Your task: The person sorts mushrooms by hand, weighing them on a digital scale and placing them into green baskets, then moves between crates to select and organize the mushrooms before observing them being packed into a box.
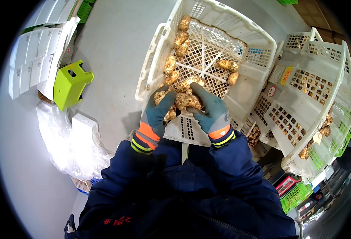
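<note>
Before me stands a white perforated plastic crate [236, 27]. Lumpy golden-brown produce pieces, perhaps tubers, lie inside it. Both my hands wear grey-blue work gloves with orange cuffs and are at the crate's near end. My left hand [158, 111] curls around a rounded piece [160, 97]. A larger brown piece [187, 101] sits between the hands, with the fingers and thumb of my right hand [212, 109] closed on its right end. Just beyond it is another pale brown piece [190, 82]. Several pieces line the left wall, among them one upright piece [170, 64]. A small cluster [227, 65] lies at the right.
Stacked white crates [308, 86] holding more brown pieces stand close on my right. A lime-green plastic stool [71, 85] is on the grey floor [112, 59] to the left. White boxes [33, 56] and clear plastic wrapping [71, 143] lie farther left. A green basket [296, 197] is at lower right.
</note>
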A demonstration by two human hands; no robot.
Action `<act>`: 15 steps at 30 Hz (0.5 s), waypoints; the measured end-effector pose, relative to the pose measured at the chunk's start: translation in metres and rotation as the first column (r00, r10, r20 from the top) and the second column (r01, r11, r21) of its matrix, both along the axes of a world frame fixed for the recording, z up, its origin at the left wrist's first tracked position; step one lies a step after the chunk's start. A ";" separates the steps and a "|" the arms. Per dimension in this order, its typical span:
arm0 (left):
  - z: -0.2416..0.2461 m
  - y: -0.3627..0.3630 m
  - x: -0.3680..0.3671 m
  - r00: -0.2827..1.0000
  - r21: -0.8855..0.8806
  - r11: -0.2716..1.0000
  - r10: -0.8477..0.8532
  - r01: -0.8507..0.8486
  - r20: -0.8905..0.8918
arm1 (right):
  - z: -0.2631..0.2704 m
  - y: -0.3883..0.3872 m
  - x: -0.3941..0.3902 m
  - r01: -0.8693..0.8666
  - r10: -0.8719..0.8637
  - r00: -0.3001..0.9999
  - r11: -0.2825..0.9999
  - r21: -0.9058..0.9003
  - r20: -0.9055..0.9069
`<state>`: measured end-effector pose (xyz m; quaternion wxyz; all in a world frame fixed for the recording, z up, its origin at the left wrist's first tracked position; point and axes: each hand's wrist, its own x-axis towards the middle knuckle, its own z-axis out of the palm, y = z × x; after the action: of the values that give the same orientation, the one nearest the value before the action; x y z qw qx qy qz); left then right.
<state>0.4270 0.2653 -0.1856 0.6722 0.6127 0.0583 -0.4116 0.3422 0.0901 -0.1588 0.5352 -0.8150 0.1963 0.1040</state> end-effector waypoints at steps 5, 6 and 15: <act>-0.001 -0.002 0.005 0.957 -0.072 0.997 -0.030 0.009 -0.290 | 0.001 0.000 -0.001 0.129 -0.139 0.980 0.989 0.078 0.143; 0.001 -0.002 0.006 0.956 -0.085 0.996 -0.039 0.014 -0.289 | -0.005 0.006 0.000 0.237 -0.308 0.933 0.915 0.326 0.185; 0.000 -0.008 0.006 0.993 -0.122 0.992 -0.037 0.023 -0.112 | -0.002 -0.006 -0.012 0.220 -0.359 0.929 0.730 0.647 0.088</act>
<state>0.4331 0.2569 -0.1855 0.6971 0.5474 0.0624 -0.4588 0.3301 0.0846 -0.1603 0.8022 -0.5555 0.2189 -0.0071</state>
